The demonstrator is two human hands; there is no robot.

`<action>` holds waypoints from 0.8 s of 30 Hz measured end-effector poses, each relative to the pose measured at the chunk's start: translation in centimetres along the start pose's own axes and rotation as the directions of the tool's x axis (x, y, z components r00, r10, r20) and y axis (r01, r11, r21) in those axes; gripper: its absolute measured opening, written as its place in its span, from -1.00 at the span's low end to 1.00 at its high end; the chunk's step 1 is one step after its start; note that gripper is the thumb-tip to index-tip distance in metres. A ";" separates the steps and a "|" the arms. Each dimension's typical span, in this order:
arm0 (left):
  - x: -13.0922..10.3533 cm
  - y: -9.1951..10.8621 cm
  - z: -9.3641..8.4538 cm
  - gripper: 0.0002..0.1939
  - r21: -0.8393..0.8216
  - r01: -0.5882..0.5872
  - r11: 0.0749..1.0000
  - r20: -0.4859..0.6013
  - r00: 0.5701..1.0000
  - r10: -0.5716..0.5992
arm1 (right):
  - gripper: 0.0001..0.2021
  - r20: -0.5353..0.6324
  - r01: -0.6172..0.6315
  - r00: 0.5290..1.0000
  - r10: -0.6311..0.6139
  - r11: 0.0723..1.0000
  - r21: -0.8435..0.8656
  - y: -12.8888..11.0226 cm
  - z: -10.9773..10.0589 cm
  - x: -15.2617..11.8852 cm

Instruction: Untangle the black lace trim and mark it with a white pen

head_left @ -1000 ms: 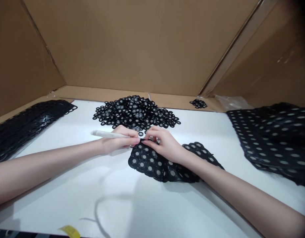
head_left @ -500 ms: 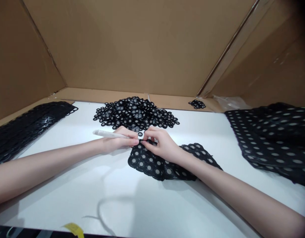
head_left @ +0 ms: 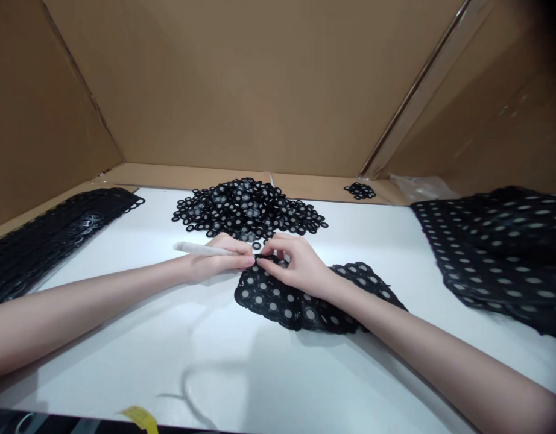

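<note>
A black sheet with rows of grey dots (head_left: 278,301) lies on the white table, its upper left corner between my hands. My left hand (head_left: 219,256) is closed round a whitish pen-like tool (head_left: 194,248), and its thumb and finger pinch at that corner. My right hand (head_left: 300,265) has its thumb and fingers curled on the sheet's upper edge, pinching it close to the left fingertips. One loose black ring with a grey centre (head_left: 257,246) lies just beyond the fingertips. What exactly sits between the left fingertips is too small to tell.
Behind my hands rises a heap of black rings with grey centres (head_left: 246,208). Black openwork strips (head_left: 56,232) lie at the left, a large dotted black sheet (head_left: 495,247) at the right. A small ring pile (head_left: 360,191) sits near the back cardboard wall (head_left: 251,84).
The whole view has shifted slightly. Both hands keep nearly the same position at the sheet's corner, and the left hand still holds the pen-like tool.
</note>
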State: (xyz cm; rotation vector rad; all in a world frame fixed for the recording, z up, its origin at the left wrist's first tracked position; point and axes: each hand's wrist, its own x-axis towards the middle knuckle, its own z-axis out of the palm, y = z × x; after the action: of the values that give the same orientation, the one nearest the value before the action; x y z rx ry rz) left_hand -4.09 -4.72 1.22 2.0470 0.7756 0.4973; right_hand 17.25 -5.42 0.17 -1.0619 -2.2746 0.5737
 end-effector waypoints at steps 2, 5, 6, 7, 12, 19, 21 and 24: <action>-0.2 0.1 0.1 -0.63 -0.014 0.007 1.000 -0.047 0.999 -0.007 | -0.86 0.011 -0.029 1.000 0.029 1.000 0.009 0.2 0.0 0.0; -0.4 0.2 0.2 -0.64 -0.019 0.004 1.000 -0.116 0.993 -0.006 | -0.80 0.057 -0.082 0.995 0.079 0.995 0.049 0.4 -0.1 0.1; -0.5 0.3 0.1 -0.64 -0.026 0.008 1.000 -0.134 0.991 -0.011 | -0.81 0.077 -0.086 0.994 0.081 0.994 0.062 0.4 -0.1 0.2; -0.6 0.4 0.1 -0.65 -0.041 0.016 0.999 -0.148 0.989 -0.022 | -0.81 0.093 -0.083 0.993 0.076 0.994 0.070 0.4 -0.2 0.2; -0.8 0.5 -0.2 -0.62 -0.131 0.062 0.989 -0.113 0.991 -0.077 | -0.74 0.087 -0.016 0.996 0.011 0.999 0.052 0.3 -0.4 0.2; -0.5 0.3 -0.1 -0.63 -0.148 0.050 0.988 -0.048 0.997 -0.058 | -0.64 0.085 0.028 0.996 -0.033 0.998 0.060 0.4 -0.3 0.2; -0.4 0.3 -0.1 -0.63 -0.172 0.046 0.984 -0.019 0.999 -0.051 | -0.65 0.085 0.045 0.995 -0.050 0.997 0.055 0.4 -0.2 0.2; -0.1 0.3 -0.1 -0.64 -0.211 0.043 0.977 0.010 0.999 -0.041 | -0.65 0.085 0.076 0.993 -0.080 0.996 0.053 0.4 -0.2 0.3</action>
State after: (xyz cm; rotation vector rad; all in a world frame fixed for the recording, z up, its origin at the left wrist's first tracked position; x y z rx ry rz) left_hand -4.12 -4.79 1.51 1.8313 0.7291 0.5270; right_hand 17.42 -4.95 0.14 -0.9364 -2.3526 0.6525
